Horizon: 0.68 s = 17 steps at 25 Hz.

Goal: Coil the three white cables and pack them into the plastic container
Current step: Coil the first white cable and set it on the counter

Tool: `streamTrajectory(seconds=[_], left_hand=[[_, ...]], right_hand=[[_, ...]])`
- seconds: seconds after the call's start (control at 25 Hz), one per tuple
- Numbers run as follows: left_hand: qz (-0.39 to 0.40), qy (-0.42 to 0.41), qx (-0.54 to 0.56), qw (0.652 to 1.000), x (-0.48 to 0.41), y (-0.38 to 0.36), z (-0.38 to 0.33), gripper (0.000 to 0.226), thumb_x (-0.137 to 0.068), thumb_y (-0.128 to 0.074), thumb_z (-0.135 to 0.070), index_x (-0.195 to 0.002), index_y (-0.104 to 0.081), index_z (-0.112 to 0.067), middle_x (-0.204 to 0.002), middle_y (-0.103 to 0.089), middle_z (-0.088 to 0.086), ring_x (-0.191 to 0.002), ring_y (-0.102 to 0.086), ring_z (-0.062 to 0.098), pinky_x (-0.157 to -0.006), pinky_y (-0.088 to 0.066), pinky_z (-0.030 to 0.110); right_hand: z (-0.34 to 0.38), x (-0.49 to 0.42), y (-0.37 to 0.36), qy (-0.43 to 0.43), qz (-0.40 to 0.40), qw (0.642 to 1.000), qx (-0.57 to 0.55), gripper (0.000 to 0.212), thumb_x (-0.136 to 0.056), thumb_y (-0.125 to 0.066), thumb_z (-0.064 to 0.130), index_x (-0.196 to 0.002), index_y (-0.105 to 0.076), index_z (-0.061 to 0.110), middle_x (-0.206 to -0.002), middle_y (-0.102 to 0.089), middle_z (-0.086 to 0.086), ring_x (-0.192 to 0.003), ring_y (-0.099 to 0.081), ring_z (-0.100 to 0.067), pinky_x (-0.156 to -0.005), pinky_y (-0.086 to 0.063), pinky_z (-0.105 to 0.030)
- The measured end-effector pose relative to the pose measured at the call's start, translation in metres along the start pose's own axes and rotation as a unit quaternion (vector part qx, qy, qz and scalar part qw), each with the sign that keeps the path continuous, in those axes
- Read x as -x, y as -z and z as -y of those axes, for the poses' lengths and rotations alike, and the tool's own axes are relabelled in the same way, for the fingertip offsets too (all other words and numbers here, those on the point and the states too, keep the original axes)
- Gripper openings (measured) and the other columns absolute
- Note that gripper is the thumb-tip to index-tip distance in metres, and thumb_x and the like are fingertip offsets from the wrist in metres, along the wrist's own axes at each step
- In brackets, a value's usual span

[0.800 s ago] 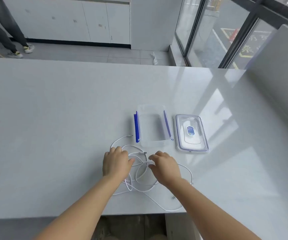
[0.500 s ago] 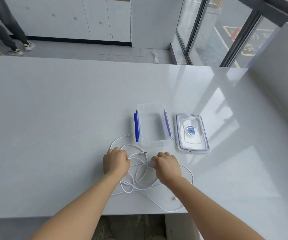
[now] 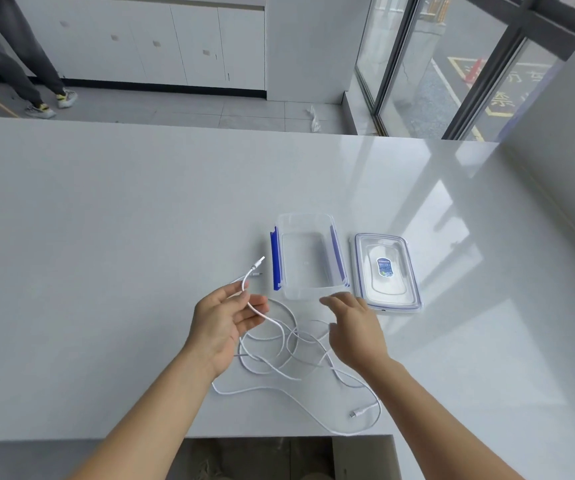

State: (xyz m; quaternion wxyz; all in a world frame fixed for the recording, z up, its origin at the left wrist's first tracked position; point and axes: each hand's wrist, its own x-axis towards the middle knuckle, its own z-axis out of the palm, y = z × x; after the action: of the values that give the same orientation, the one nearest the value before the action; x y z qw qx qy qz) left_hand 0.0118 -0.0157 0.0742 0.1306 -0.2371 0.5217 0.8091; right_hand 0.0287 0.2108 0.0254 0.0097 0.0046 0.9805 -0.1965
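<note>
— White cables (image 3: 289, 344), all three in one loose tangle on the table (image 3: 106, 271), at the near side, just in front of the container (image 3: 308, 258). None coiled, none packed.
— Hands?
— Left hand (image 3: 223, 323) palm up, thumb and fingers lightly holding one cable (image 3: 243, 285) near its plug (image 3: 259, 263), with the plug lifted off the table. Right hand (image 3: 355, 330) over the tangle, fingers spread and relaxed, holding nothing as far as I can see.
— Risks?
— Main one: the loops cross each other, so pulling the held cable likely drags the others along or tightens a knot. The grip looks loose too, so the cable could slip out.
— Edge?
— Yes. One loop lies right at the near edge, with another plug (image 3: 357, 413) just beside it. A tug could send that end over the side.
— Container?
— Open, empty, light plastic, lid (image 3: 386, 271) flat beside it on the right. A dragged cable or the right hand could knock it. A slack coil may also spring open and not fit.
</note>
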Motion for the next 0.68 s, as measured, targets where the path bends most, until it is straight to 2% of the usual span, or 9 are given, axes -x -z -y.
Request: streamTrajectory(seconds=[0.04, 0.12, 0.16, 0.24, 0.32, 0.4, 0.48, 0.56, 0.68], left_hand=[[0.017, -0.001, 0.008, 1.0, 0.004, -0.004, -0.003, 0.014, -0.095, -0.053, 0.003, -0.104, -0.062, -0.004, -0.083, -0.073, 0.02, -0.074, -0.074, 0.031, -0.073, -0.061, 0.039], [0.037, -0.006, 0.017, 0.999, 0.012, -0.012, -0.008, 0.017, -0.094, -0.05, 0.007, -0.101, -0.06, -0.005, -0.083, -0.074, 0.02, -0.076, -0.075, 0.032, -0.074, -0.061, 0.039], [0.041, -0.008, 0.027, 0.999, 0.015, -0.016, -0.011, 0.018, -0.094, -0.049, 0.008, -0.097, -0.06, -0.006, -0.082, -0.073, 0.019, -0.077, -0.074, 0.032, -0.075, -0.06, 0.039], [0.049, -0.002, 0.073, 0.996, 0.018, -0.021, -0.021, 0.019, -0.094, -0.047, 0.006, -0.088, -0.059, -0.008, -0.074, -0.068, 0.014, -0.071, -0.069, 0.029, -0.076, -0.058, 0.039], [0.075, 0.021, 0.129, 0.988, 0.021, -0.022, -0.032, 0.016, -0.098, -0.048, -0.009, -0.085, -0.058, -0.01, -0.063, -0.054, 0.006, -0.058, -0.055, 0.021, -0.073, -0.053, 0.037], [0.096, 0.03, 0.129, 0.987, 0.025, -0.023, -0.041, 0.023, -0.101, -0.046, -0.024, -0.093, -0.06, -0.008, -0.058, -0.039, 0.001, -0.049, -0.04, 0.016, -0.068, -0.048, 0.035], [0.107, 0.024, 0.111, 0.988, 0.03, -0.026, -0.046, 0.029, -0.102, -0.044, -0.029, -0.099, -0.063, -0.007, -0.056, -0.035, 0.0, -0.048, -0.036, 0.016, -0.064, -0.047, 0.034], [0.123, 0.017, 0.112, 0.986, 0.036, -0.028, -0.052, 0.028, -0.102, -0.044, -0.027, -0.1, -0.063, -0.008, -0.053, -0.037, -0.001, -0.05, -0.045, 0.017, -0.063, -0.051, 0.033], [0.152, 0.009, 0.089, 0.984, 0.044, -0.031, -0.06, 0.029, -0.103, -0.041, -0.025, -0.093, -0.063, -0.009, -0.047, -0.042, -0.001, -0.051, -0.06, 0.021, -0.063, -0.055, 0.034]], right_hand=[[0.017, 0.002, 0.009, 0.003, 0.029, 0.992, -0.122, 0.051, -0.084, -0.061, 0.0, -0.129, -0.064, 0.022, -0.127, -0.066, 0.006, -0.116, -0.058, -0.019, -0.098, -0.047, -0.032], [0.056, 0.009, 0.026, -0.022, 0.149, 0.902, -0.405, 0.045, -0.09, -0.062, 0.001, -0.131, -0.062, 0.02, -0.121, -0.07, 0.008, -0.116, -0.062, -0.007, -0.1, -0.048, -0.023], [0.069, 0.01, 0.03, -0.032, 0.184, 0.86, -0.475, 0.036, -0.094, -0.061, 0.006, -0.128, -0.063, 0.018, -0.109, -0.074, 0.006, -0.106, -0.067, -0.006, -0.091, -0.05, -0.017], [0.079, 0.01, 0.029, -0.015, 0.163, 0.873, -0.46, 0.016, -0.099, -0.059, 0.018, -0.111, -0.069, 0.013, -0.08, -0.071, 0.001, -0.074, -0.066, -0.008, -0.072, -0.05, -0.017], [0.078, 0.011, 0.028, -0.015, 0.119, 0.887, -0.446, 0.018, -0.098, -0.061, 0.022, -0.094, -0.071, 0.007, -0.065, -0.057, 0.002, -0.059, -0.053, -0.009, -0.066, -0.05, -0.027], [0.071, 0.012, 0.027, -0.019, 0.106, 0.882, -0.459, 0.022, -0.096, -0.065, 0.024, -0.086, -0.07, 0.005, -0.061, -0.05, 0.005, -0.057, -0.046, -0.011, -0.06, -0.046, -0.028], [0.066, 0.015, 0.029, 0.002, 0.11, 0.88, -0.462, 0.023, -0.095, -0.067, 0.025, -0.081, -0.068, 0.008, -0.057, -0.05, 0.006, -0.054, -0.044, -0.01, -0.056, -0.04, -0.023], [0.063, 0.017, 0.03, 0.038, 0.138, 0.887, -0.439, 0.023, -0.095, -0.066, 0.029, -0.082, -0.07, 0.01, -0.057, -0.053, 0.005, -0.055, -0.047, -0.008, -0.056, -0.04, -0.021], [0.047, 0.011, 0.032, 0.044, 0.208, 0.902, -0.376, 0.027, -0.095, -0.065, 0.038, -0.084, -0.07, 0.013, -0.061, -0.058, 0.005, -0.06, -0.051, -0.011, -0.064, -0.045, -0.027]])
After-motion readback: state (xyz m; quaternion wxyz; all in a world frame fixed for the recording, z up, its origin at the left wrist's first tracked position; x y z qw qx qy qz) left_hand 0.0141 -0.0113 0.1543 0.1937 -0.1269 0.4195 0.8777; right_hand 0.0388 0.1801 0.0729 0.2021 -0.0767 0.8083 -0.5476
